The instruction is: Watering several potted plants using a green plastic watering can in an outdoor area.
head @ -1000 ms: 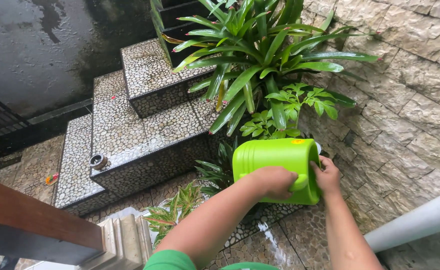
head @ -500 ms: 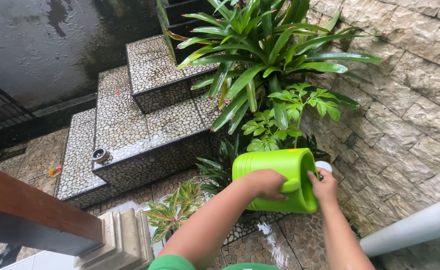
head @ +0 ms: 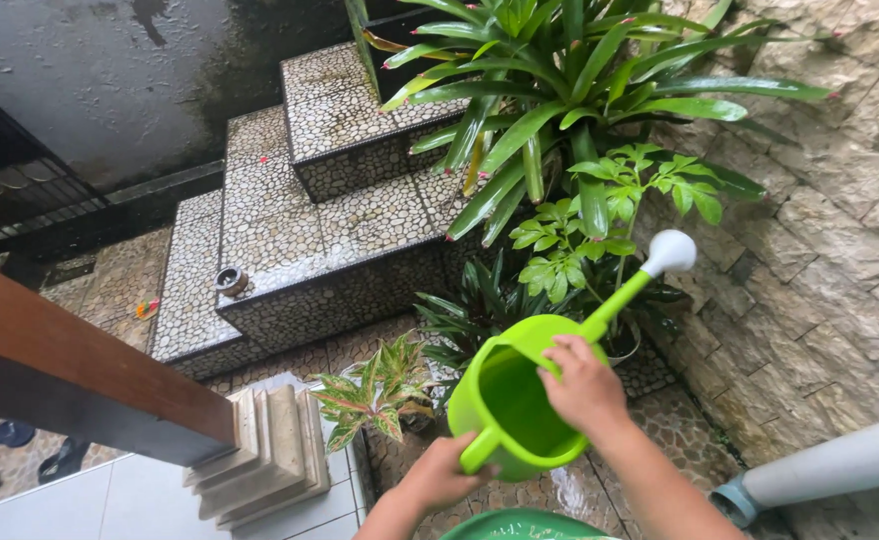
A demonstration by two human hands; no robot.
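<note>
Bright green plastic watering can [head: 510, 400] held above pebble-tiled floor [head: 680, 430], open top facing the camera, white rose spout [head: 668, 252] pointing up among broad-leaved green plants [head: 570, 110]. Left hand [head: 440, 475] grip closed on the handle; right hand [head: 585, 385] grip closed over the rim.

Single head-worn view, steeply downward, close over hands, facing stone wall [head: 820, 250]
</note>
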